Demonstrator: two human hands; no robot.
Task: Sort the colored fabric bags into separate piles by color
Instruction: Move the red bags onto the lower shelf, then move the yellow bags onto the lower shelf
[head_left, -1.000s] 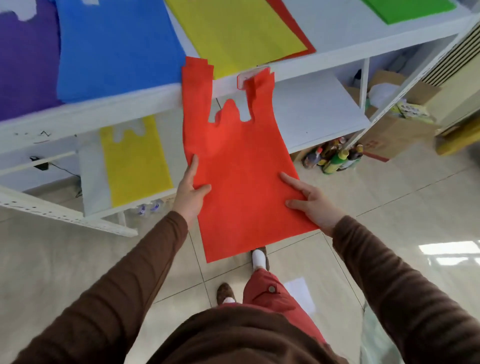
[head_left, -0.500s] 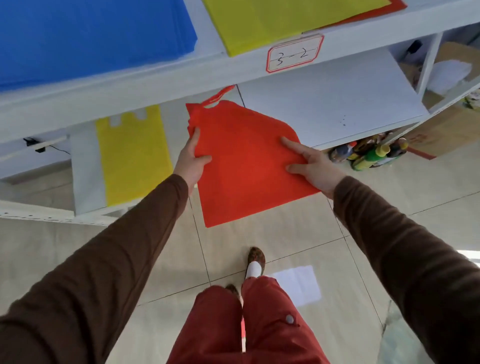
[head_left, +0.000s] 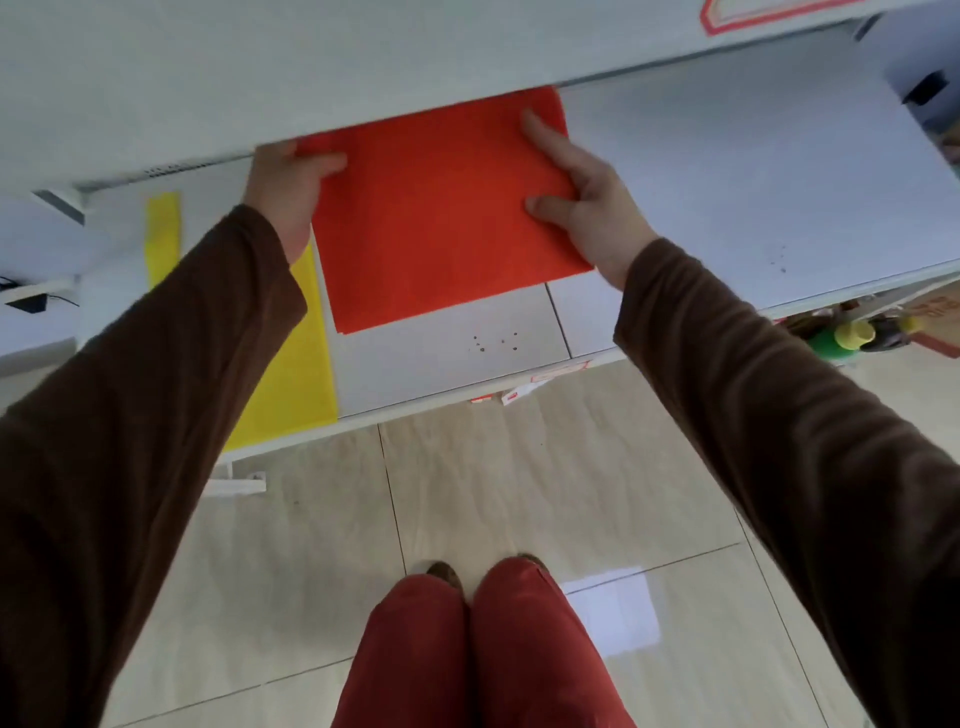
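Observation:
A red fabric bag (head_left: 436, 208) lies flat on the lower white shelf (head_left: 727, 171), its far end hidden under the upper shelf board (head_left: 260, 67). My left hand (head_left: 288, 187) grips the bag's left edge, thumb on top. My right hand (head_left: 576, 192) grips the right edge, fingers spread over the fabric. A yellow bag (head_left: 296, 374) lies on the same shelf just left of the red one, partly covered by my left sleeve.
The upper shelf board overhangs close above my hands. Bottles (head_left: 852, 338) stand on the floor at the right, under the shelf end. The shelf's front edge (head_left: 467, 400) carries small labels. Tiled floor and my legs (head_left: 483, 654) are below.
Both hands have carried the red bag down from the upper shelf edge and in onto the lower shelf. The view has dropped, so the blue and upper yellow bags are out of sight.

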